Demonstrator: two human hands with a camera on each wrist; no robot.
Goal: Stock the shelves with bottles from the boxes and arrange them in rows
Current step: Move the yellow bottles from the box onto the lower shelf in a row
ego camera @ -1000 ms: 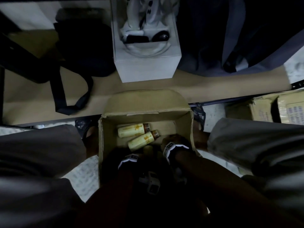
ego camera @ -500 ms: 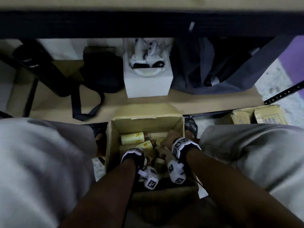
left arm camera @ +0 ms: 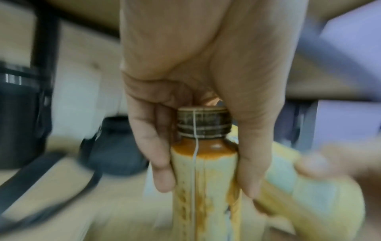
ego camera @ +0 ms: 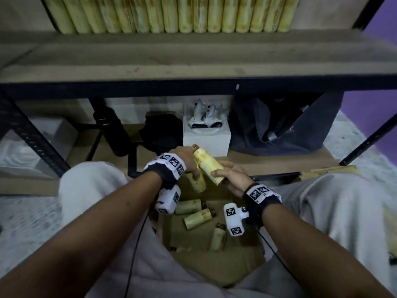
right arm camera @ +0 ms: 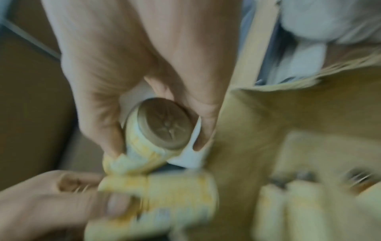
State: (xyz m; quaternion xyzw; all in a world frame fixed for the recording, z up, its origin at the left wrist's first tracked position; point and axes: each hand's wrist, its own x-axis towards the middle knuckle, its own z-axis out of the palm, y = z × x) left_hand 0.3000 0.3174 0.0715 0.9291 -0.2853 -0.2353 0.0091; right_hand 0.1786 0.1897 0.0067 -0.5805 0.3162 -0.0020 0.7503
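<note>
Over the open cardboard box [ego camera: 217,265] between my knees, each hand holds a yellow-labelled bottle. My left hand [ego camera: 185,161] grips one bottle [ego camera: 198,183] around its neck and shoulder, and it hangs down; the left wrist view shows its brown cap [left arm camera: 203,122] under the palm. My right hand [ego camera: 233,178] holds the base end of a second bottle [ego camera: 208,165], tilted up to the left; the right wrist view shows its round base [right arm camera: 164,126]. The two bottles are close together. Three bottles [ego camera: 198,219] lie in the box. A row of bottles [ego camera: 171,16] stands at the back of the upper shelf [ego camera: 193,61].
On the lower shelf stand a white box [ego camera: 206,139], a dark bag [ego camera: 279,134], a black flask [ego camera: 112,132] and a black pouch [ego camera: 161,130]. Black shelf uprights [ego camera: 32,136] flank the sides. Flattened cardboard [ego camera: 335,169] lies at the right.
Both hands have come up out of the box, each with a bottle. The head view has tilted up, so the upper shelf and its row of bottles now show.
</note>
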